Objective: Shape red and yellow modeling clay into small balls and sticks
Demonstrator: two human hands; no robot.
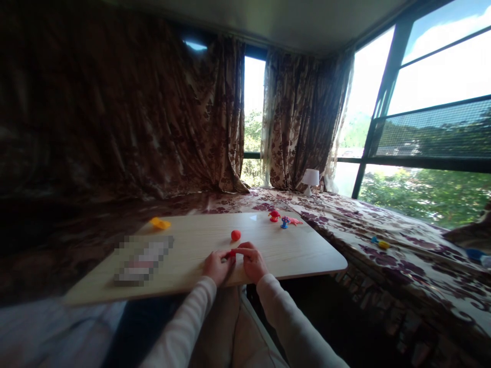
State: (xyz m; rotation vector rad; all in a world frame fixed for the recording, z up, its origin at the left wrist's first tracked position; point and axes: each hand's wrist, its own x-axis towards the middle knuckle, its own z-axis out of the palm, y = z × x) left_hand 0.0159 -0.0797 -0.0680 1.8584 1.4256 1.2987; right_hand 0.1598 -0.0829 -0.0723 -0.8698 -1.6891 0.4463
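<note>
At the near edge of the table, my left hand (218, 267) pinches a small red lump (232, 253) that looks like modelling clay. My right hand (254, 263) meets it from the other side, its forefinger on the lump and the other fingers curled. Part of the lump is hidden behind the fingers. Just beyond my hands a red ball (236, 235), seemingly of the same stuff, rests on the tabletop, apart from both hands.
The pale wooden table (199, 230) carries a yellow piece (160, 223), a blurred-out flat object (143, 260), a red figure (274, 216), a blue figure (284, 222) and a pinkish-red piece (295, 221). A white lamp (310, 178) stands on the flowered cover behind.
</note>
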